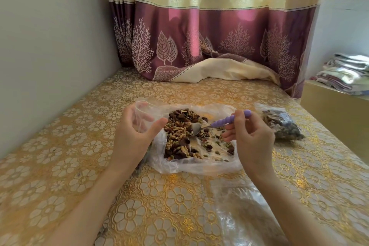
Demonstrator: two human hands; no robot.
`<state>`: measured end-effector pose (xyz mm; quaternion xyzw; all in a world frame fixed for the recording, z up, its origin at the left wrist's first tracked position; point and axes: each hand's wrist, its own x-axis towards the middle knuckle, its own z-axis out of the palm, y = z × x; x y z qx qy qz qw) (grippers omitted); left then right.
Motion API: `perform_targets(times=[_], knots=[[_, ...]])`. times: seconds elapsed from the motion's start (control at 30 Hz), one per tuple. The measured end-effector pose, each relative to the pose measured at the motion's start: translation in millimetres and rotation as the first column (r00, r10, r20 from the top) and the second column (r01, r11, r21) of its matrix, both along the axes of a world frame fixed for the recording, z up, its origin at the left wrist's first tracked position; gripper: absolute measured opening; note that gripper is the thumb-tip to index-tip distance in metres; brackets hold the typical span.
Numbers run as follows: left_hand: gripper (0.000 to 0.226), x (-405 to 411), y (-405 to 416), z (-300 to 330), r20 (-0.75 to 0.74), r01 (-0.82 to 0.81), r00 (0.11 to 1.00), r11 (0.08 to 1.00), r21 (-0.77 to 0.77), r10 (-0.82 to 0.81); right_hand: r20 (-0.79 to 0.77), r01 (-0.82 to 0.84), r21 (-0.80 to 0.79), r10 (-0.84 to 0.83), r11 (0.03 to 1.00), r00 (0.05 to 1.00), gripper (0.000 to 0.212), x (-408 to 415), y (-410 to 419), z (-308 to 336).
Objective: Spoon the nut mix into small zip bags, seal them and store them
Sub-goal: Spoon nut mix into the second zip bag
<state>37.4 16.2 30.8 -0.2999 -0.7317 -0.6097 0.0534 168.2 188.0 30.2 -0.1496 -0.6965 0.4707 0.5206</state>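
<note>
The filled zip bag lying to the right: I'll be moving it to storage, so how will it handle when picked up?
The filled zip bag would probably sag and shift, since its thin clear film holds loose nut pieces. It looks bulgy, so likely fairly weighty for its size. Lying flat on the table, it seems unlikely to roll.

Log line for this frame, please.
left hand: holds small zip bag | right hand: holds spoon over nut mix
</note>
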Motion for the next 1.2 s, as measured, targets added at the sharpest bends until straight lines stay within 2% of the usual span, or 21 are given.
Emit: perform_targets(times=[0.1, 0.37, 0.47, 0.57, 0.63, 0.77, 0.83, 1.1, 1.2], knots=[[0.047, -0.4, -0.3, -0.6, 0.004, -0.004, 1.000, 1.000, -0.001, 0.004, 0.057, -0.050, 0.032, 0.048, 0.998, 0.997, 0.025, -7.9, -5.8, -2.2], [0.039, 0.2, 1.0, 0.9, -0.018, -0.003, 1.000, 1.000, 0.015, 0.003, 0.020, -0.188, -0.267, 0.200, 0.945, 0.980, 0.038, -8.7, 3.5, -2.2], [0.040, 0.1, 1.3, 0.8, -0.023, 0.002, 1.000, 1.000, 0.021, -0.002, 0.063, -0.247, -0.321, 0.281, 0.914, 0.958, 0.040, -11.6, 2.4, -3.8], [0.045, -0.5, 2.1, 0.4, -0.011, 0.008, 1.000, 1.000, 0.023, -0.008, 0.065, -0.250, -0.362, 0.292, 0.898, 0.954, 0.039, -11.0, 3.0, -4.2], [0.052, -0.7, 2.1, -0.6, -0.007, 0.007, 1.000, 1.000, 0.028, -0.007, 0.071, -0.245, -0.345, 0.286, 0.906, 0.956, 0.036, -9.1, 3.8, -1.7], [0.041, -3.0, 1.4, -1.7, -0.014, -0.013, 1.000, 1.000, 0.028, 0.013, 0.143, -0.173, -0.070, 0.182, 0.982, 0.973, 0.029, -4.5, 8.3, 5.0], [0.039, -3.8, 1.2, -1.6, -0.023, -0.023, 0.999, 1.000, 0.015, 0.023, 0.178, -0.167, -0.017, 0.167, 0.986, 0.970, 0.028, -3.2, 10.6, 5.8], [0.037, -5.4, 1.7, -2.5, -0.045, -0.026, 0.999, 0.999, 0.024, 0.027, 0.188, -0.216, -0.177, 0.248, 0.960, 0.950, 0.034, -2.5, 17.2, 0.9], [0.038, -5.3, 1.5, -2.4, -0.034, -0.022, 0.999, 0.999, 0.028, 0.023, 0.145, -0.160, -0.245, 0.199, 0.956, 0.969, 0.038, -3.1, 18.8, -0.4]])
